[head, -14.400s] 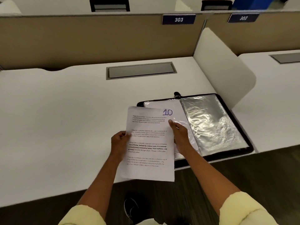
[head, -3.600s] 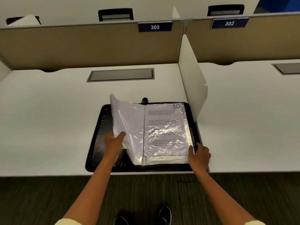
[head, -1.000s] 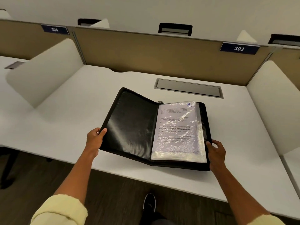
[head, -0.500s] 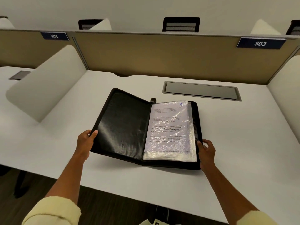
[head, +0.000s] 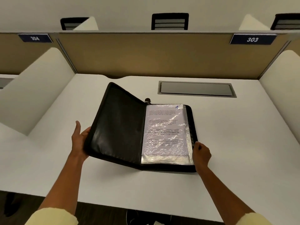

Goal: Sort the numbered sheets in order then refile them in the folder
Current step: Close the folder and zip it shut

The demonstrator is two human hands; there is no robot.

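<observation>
A black zip-edged folder (head: pixel 120 127) lies open on a white desk (head: pixel 243 143), a printed sheet in a clear plastic sleeve (head: pixel 164 130) on top. The left hand (head: pixel 80 138), thumb straight, props the tilted left cover from beneath; the right hand (head: pixel 201 153) curls its fingers around the folder's right edge.

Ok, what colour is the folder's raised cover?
The folder cover is black with a slight sheen; the head view shows it.

The black rectangular zip folder (head: pixel 116 127) contrasted with the plain white desk top (head: pixel 243 143). Its white paper sheet (head: pixel 164 127) bore black print and a blue numeral. The tan partition panel (head: pixel 146 54) carried a navy plate (head: pixel 252 39) with white digits.
</observation>
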